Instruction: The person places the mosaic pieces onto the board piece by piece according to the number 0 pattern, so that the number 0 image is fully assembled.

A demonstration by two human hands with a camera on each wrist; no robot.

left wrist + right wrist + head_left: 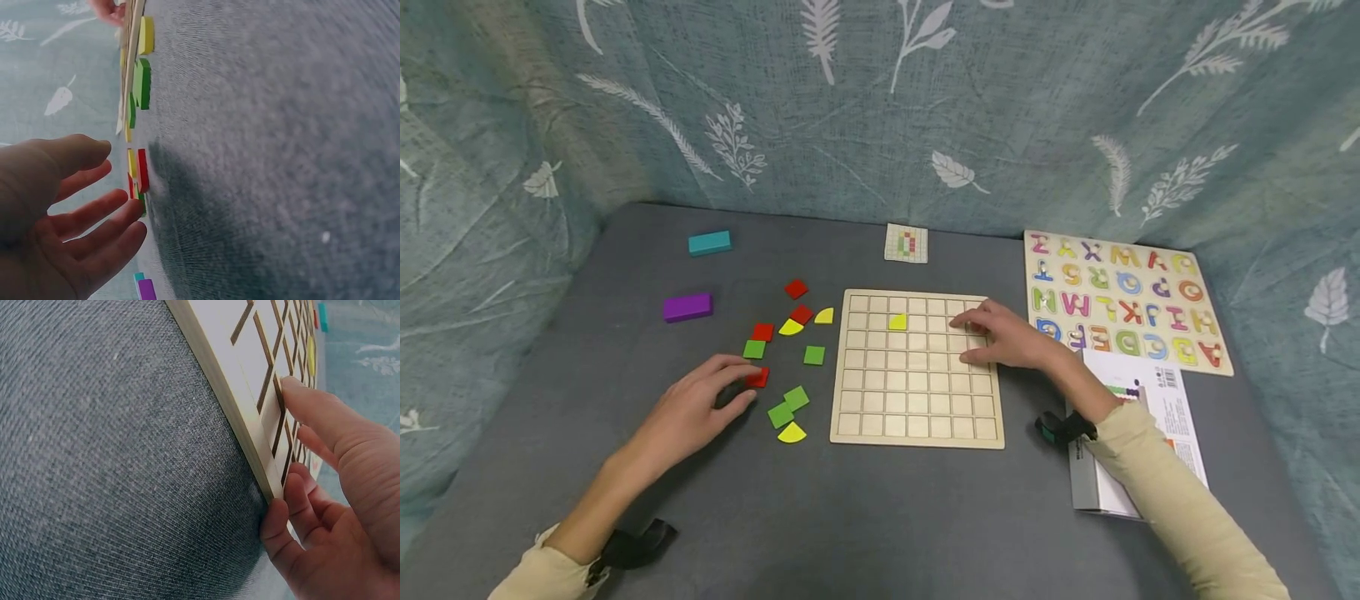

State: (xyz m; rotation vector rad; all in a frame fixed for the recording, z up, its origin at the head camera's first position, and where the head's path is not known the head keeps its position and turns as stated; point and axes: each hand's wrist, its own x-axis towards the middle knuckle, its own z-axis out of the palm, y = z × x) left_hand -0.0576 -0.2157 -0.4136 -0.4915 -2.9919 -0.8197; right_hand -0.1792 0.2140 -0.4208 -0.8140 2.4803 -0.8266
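Note:
My left hand point(698, 410) reaches over the loose tiles left of the board, its fingers loosely bent. Under its index finger lies a red square tile point(762, 378); thumb and fingertips stand apart in the left wrist view, with nothing pinched between them. A wooden grid board point(917, 442) lies flat in the middle, and one yellow quarter-circle tile point(898, 322) sits in a cell near its top. At the board's upper right edge rests my right hand point(1003, 335), fingers spread and relaxed. In the right wrist view its little finger point(275, 519) touches the board's rim.
Around the left hand lie green squares point(814, 356), red squares point(797, 289) and yellow quarter-circles point(792, 432). A purple block point(688, 307) and a teal block point(710, 243) are farther left. Behind the board is a pattern card point(906, 243). An alphabet puzzle point(1127, 300) and white box point(1180, 417) stand right.

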